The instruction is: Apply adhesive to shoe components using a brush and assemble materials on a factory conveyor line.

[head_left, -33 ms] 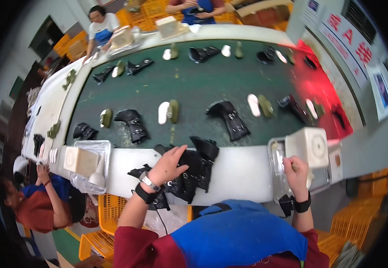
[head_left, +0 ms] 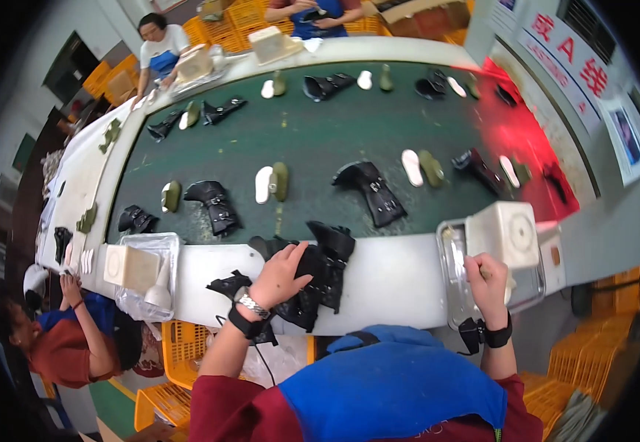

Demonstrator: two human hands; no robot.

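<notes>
My left hand lies over a pile of black buckled boots on the white table edge in front of me. Its fingers are stretched out and its thumb stands apart. The palm hides part of the pile. On the right, my right hand is closed in a fist above a clear tray. A light brown handle end shows in the fist; it looks like a brush, with its head hidden. Behind that hand, a cream-coloured box-shaped container stands in the tray.
A green belt carries black boots, white insoles and olive-green shoe forms. Another tray with a cream container is at left. Co-workers sit at left and far side. Yellow crates stand below the table.
The whole view has shifted slightly, so things appear a little further left. Both my hands keep about the same pose and place over the boots and the tray.
</notes>
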